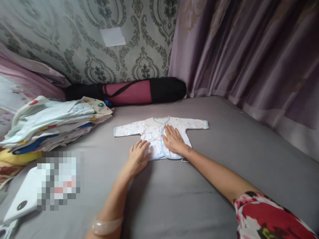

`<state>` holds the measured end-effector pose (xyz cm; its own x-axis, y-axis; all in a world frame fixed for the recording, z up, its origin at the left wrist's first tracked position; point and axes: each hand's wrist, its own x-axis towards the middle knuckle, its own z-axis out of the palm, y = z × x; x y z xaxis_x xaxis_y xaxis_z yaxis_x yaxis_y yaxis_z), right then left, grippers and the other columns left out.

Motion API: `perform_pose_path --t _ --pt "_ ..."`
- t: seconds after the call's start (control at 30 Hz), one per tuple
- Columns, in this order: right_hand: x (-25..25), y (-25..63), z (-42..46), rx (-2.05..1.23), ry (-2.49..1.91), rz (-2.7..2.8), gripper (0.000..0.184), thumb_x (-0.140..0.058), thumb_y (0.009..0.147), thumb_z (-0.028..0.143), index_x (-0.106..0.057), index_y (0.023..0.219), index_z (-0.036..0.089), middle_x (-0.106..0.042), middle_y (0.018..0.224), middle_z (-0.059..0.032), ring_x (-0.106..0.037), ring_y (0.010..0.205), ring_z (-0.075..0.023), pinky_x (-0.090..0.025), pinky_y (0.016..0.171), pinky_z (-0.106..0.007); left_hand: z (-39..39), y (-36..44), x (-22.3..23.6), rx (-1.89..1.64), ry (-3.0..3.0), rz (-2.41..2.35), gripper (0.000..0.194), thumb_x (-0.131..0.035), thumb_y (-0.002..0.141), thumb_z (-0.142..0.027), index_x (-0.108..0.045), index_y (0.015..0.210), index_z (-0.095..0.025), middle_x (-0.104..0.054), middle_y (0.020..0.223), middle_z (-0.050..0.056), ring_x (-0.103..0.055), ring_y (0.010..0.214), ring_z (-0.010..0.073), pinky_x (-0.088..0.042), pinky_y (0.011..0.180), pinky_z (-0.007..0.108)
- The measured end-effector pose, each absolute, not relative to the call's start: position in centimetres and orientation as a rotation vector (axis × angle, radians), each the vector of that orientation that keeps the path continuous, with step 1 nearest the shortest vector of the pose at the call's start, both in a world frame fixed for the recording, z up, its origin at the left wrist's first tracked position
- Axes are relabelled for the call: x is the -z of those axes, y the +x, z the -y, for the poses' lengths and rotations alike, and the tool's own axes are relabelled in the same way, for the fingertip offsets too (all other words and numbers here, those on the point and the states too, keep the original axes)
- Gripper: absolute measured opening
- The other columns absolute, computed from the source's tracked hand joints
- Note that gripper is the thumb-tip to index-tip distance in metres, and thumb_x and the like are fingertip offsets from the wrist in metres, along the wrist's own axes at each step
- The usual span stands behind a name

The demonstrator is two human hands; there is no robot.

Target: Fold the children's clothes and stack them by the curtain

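Note:
A small white baby shirt point(153, 129) with light-blue edging lies spread on the grey bed sheet, both sleeves stretched out to the sides. My right hand point(173, 139) rests flat on its right front panel, fingers extended toward the neckline. At the shirt's lower left edge, my left hand point(139, 155) lies with its fingers out and slightly bent, the fingertips touching the cloth. Neither hand grips anything. Part of the right front panel is hidden under my right hand. A thin white tie shows by the lower right hem.
A stack of folded clothes point(54, 122) sits at the left. Behind, a black and maroon long bag point(132, 92) lies along the patterned wall. Purple curtains point(239, 49) hang at the right. A white device point(27, 192) and a blurred-out item are at the lower left.

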<state>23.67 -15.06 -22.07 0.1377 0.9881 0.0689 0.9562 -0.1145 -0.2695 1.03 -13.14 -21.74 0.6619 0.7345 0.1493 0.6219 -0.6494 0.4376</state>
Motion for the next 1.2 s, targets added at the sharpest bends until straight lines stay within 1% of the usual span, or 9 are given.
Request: perform_pose_path --t 0.1,0.23,0.4,0.6,0.8,0.97,1.03,1.1,1.2 --pt "22.5 23.5 15.1 -0.089 -2.181 1.894 0.062 -0.029 0.097 0.037 -0.032 0.148 0.001 -0.027 0.156 -0.0176 -0.020 0.145 -0.0273 -0.010 0.118 -0.043 13.6 1.8 21.5 -0.408 2.514 -0.976 0.043 -0.047 0.093 -0.036 -0.048 0.133 -0.021 -0.049 0.142 0.013 -0.032 0.140 0.0286 -0.023 0.115 0.053" --pt "22.6 22.9 15.7 -0.072 -2.179 1.880 0.059 -0.028 0.097 0.034 -0.035 0.146 0.001 -0.031 0.154 -0.0174 -0.023 0.144 -0.0272 -0.012 0.118 -0.041 13.8 2.3 21.5 -0.362 2.520 -0.859 0.037 -0.041 0.095 -0.027 -0.053 0.130 -0.022 -0.046 0.144 0.012 -0.036 0.138 0.0268 -0.024 0.115 0.053" --pt "22.4 21.5 18.1 -0.157 -2.196 1.903 0.065 -0.027 0.098 0.038 -0.026 0.149 -0.001 -0.019 0.158 -0.0188 -0.015 0.146 -0.0300 -0.009 0.118 -0.046 13.4 1.9 20.9 -0.309 2.539 -0.799 0.041 -0.040 0.087 -0.011 -0.062 0.121 -0.021 -0.047 0.142 0.013 -0.041 0.135 0.0263 -0.031 0.113 0.046" --pt "21.9 19.0 21.6 -0.192 -2.114 1.968 0.067 -0.029 0.098 0.042 -0.025 0.151 0.002 -0.012 0.159 -0.0182 -0.009 0.147 -0.0297 -0.006 0.119 -0.049 13.1 1.5 20.9 -0.349 2.524 -0.754 0.046 -0.042 0.081 -0.008 -0.063 0.119 -0.022 -0.049 0.140 0.011 -0.043 0.133 0.0240 -0.035 0.112 0.041" --pt "20.8 17.6 25.6 -0.397 -1.987 2.093 0.069 -0.031 0.097 0.048 -0.025 0.152 0.006 -0.010 0.159 -0.0158 -0.003 0.147 -0.0307 -0.005 0.119 -0.053 13.2 1.6 21.1 -0.347 2.512 -0.810 0.041 -0.041 0.082 -0.010 -0.067 0.112 -0.022 -0.050 0.140 0.012 -0.045 0.132 0.0257 -0.035 0.111 0.044" --pt "17.9 19.3 29.7 -0.774 -1.783 2.234 0.064 -0.035 0.097 0.048 -0.030 0.152 0.016 -0.009 0.160 -0.0109 0.000 0.147 -0.0294 -0.006 0.119 -0.052 13.3 1.8 20.6 -0.385 2.485 -0.840 0.034 -0.039 0.085 -0.013 -0.069 0.098 -0.019 -0.057 0.133 0.013 -0.052 0.126 0.0248 -0.040 0.106 0.039" --pt "16.4 21.1 30.3 -1.001 -1.621 2.301 0.059 -0.040 0.096 0.045 -0.036 0.150 0.023 -0.018 0.159 -0.0084 -0.009 0.147 -0.0267 -0.009 0.119 -0.048 13.3 2.0 20.5 -0.436 2.458 -0.836 0.032 -0.038 0.086 -0.015 -0.068 0.097 -0.019 -0.060 0.129 0.013 -0.056 0.121 0.0234 -0.042 0.104 0.037" --pt "14.9 23.9 29.6 -1.245 -1.403 2.346 0.049 -0.047 0.093 0.042 -0.052 0.140 0.026 -0.035 0.154 -0.0074 -0.027 0.143 -0.0245 -0.021 0.117 -0.041 13.4 2.2 20.4 -0.495 2.431 -0.825 0.032 -0.037 0.088 -0.017 -0.067 0.099 -0.019 -0.062 0.125 0.012 -0.058 0.118 0.0216 -0.043 0.102 0.035" --pt "13.6 29.3 26.3 -1.488 -1.441 2.083 0.039 -0.048 0.093 0.042 -0.070 0.115 0.018 -0.071 0.113 -0.0093 -0.065 0.107 -0.0206 -0.048 0.094 -0.030 13.4 2.6 20.2 -0.544 2.408 -0.808 0.033 -0.035 0.090 -0.018 -0.065 0.103 -0.019 -0.064 0.124 0.012 -0.058 0.118 0.0208 -0.044 0.100 0.033"
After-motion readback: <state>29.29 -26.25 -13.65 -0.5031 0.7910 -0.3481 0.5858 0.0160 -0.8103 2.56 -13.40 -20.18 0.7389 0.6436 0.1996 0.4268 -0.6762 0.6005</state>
